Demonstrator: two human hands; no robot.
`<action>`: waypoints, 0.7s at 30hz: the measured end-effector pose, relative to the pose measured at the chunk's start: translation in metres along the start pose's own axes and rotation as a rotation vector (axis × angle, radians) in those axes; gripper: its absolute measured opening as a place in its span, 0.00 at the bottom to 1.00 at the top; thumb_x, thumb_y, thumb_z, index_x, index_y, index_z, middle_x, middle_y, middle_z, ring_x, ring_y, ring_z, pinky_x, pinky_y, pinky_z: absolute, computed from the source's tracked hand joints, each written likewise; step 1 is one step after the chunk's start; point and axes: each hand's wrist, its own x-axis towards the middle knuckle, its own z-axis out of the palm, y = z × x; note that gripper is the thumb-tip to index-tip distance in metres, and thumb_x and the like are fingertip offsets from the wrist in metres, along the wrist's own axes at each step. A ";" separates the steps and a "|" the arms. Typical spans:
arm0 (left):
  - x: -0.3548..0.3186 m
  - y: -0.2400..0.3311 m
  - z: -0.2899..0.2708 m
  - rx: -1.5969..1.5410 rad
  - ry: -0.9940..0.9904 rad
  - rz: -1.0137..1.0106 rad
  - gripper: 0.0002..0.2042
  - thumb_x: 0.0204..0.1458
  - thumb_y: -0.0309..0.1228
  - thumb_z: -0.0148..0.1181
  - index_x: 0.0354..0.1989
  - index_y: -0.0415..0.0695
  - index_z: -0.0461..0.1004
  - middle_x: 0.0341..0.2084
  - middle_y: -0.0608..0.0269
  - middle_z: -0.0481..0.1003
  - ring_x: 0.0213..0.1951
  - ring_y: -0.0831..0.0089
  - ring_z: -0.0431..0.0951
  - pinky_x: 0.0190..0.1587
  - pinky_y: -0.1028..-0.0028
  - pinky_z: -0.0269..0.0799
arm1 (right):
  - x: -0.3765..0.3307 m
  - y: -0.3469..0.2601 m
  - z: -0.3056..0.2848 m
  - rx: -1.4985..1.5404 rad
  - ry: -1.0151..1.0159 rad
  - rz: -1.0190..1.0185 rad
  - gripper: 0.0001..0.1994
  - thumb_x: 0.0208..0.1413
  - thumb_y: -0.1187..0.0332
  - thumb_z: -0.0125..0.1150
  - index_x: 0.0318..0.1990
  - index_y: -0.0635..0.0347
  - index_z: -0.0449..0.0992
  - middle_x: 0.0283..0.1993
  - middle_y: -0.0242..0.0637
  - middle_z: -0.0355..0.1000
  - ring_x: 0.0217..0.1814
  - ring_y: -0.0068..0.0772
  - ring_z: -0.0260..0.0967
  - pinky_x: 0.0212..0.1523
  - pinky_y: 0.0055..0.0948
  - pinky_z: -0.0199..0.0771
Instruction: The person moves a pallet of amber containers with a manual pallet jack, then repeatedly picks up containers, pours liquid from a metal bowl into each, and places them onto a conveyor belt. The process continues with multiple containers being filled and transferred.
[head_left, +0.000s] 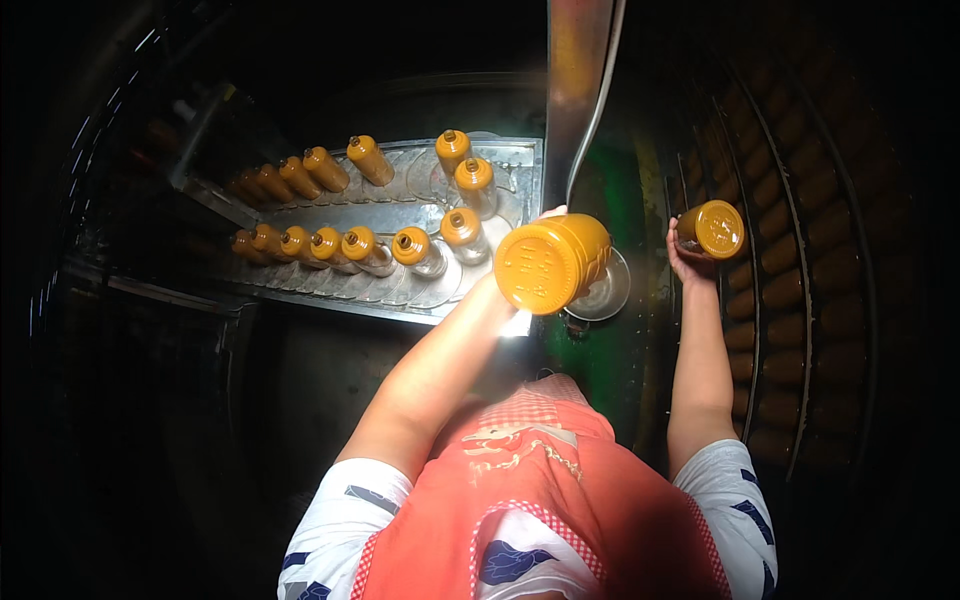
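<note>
My left hand (553, 211) grips an amber-orange bottle (541, 268), its round embossed base turned up towards me. The bottle hides most of that hand, and a few fingertips show at its far side. Further right, my right hand (686, 263) is wrapped round a second amber-orange bottle (718, 229), also base towards me, beside a dark rack (805, 300) filled with rows of similar bottles. On the left, several bottles with orange upper parts and clear lower parts stand upright along a looped conveyor (440, 285); the nearest to my left hand is an orange-topped bottle (463, 232).
A metal post (578, 85) with a pale cable (600, 110) rises between conveyor and rack. Below the left bottle sits a round, see-through dish-like thing (612, 297). The floor (612, 355) looks green there. Much of the surroundings is dark.
</note>
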 end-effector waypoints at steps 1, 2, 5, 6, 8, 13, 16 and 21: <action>-0.007 -0.002 -0.004 0.013 -0.025 0.003 0.24 0.61 0.48 0.55 0.51 0.36 0.73 0.41 0.47 0.79 0.40 0.48 0.81 0.39 0.52 0.81 | 0.002 -0.006 -0.021 0.052 -0.095 0.088 0.30 0.60 0.46 0.53 0.62 0.57 0.70 0.65 0.49 0.66 0.70 0.58 0.59 0.67 0.56 0.62; -0.016 -0.004 -0.009 0.016 0.057 0.068 0.24 0.61 0.48 0.54 0.50 0.36 0.73 0.39 0.47 0.79 0.38 0.48 0.82 0.38 0.51 0.81 | 0.001 -0.010 -0.038 0.078 -0.184 0.169 0.29 0.61 0.47 0.54 0.63 0.57 0.69 0.67 0.49 0.64 0.72 0.57 0.56 0.69 0.56 0.59; -0.083 -0.011 -0.043 0.032 0.246 0.383 0.23 0.62 0.48 0.54 0.50 0.38 0.74 0.38 0.49 0.80 0.38 0.50 0.82 0.39 0.52 0.81 | -0.011 0.002 -0.073 0.059 -0.400 0.324 0.27 0.68 0.50 0.45 0.69 0.53 0.64 0.73 0.46 0.58 0.77 0.49 0.49 0.76 0.49 0.48; -0.106 -0.017 -0.045 0.044 0.352 0.524 0.22 0.62 0.48 0.54 0.50 0.39 0.73 0.39 0.49 0.80 0.38 0.51 0.82 0.39 0.52 0.82 | -0.014 -0.007 -0.086 -0.045 -0.435 0.304 0.26 0.70 0.52 0.41 0.71 0.49 0.62 0.74 0.43 0.57 0.78 0.48 0.48 0.76 0.46 0.45; -0.169 -0.016 -0.055 -0.008 0.456 0.738 0.23 0.63 0.49 0.52 0.52 0.39 0.72 0.44 0.49 0.78 0.39 0.50 0.83 0.42 0.52 0.82 | -0.026 -0.002 -0.089 -0.061 -0.392 0.374 0.26 0.70 0.51 0.42 0.71 0.47 0.62 0.74 0.43 0.57 0.78 0.45 0.48 0.76 0.45 0.44; -0.362 0.012 -0.095 -0.129 -0.087 1.021 0.30 0.64 0.47 0.51 0.68 0.39 0.61 0.66 0.34 0.58 0.65 0.28 0.57 0.59 0.38 0.69 | -0.022 0.017 -0.102 -0.131 -0.331 0.421 0.26 0.67 0.53 0.49 0.68 0.52 0.66 0.73 0.45 0.59 0.78 0.44 0.50 0.74 0.49 0.51; -0.471 0.010 -0.152 0.073 -0.024 1.197 0.34 0.60 0.48 0.58 0.68 0.38 0.59 0.65 0.34 0.58 0.64 0.30 0.59 0.60 0.40 0.70 | -0.027 0.045 -0.070 -0.159 -0.243 0.359 0.25 0.67 0.54 0.50 0.67 0.52 0.67 0.68 0.46 0.64 0.72 0.48 0.59 0.70 0.49 0.60; -0.580 0.001 -0.209 -0.275 0.527 1.443 0.37 0.55 0.51 0.61 0.65 0.35 0.61 0.60 0.36 0.64 0.59 0.32 0.67 0.46 0.46 0.82 | -0.059 0.106 -0.026 -0.440 -0.060 0.096 0.24 0.69 0.53 0.47 0.69 0.48 0.63 0.68 0.45 0.64 0.73 0.52 0.57 0.70 0.54 0.60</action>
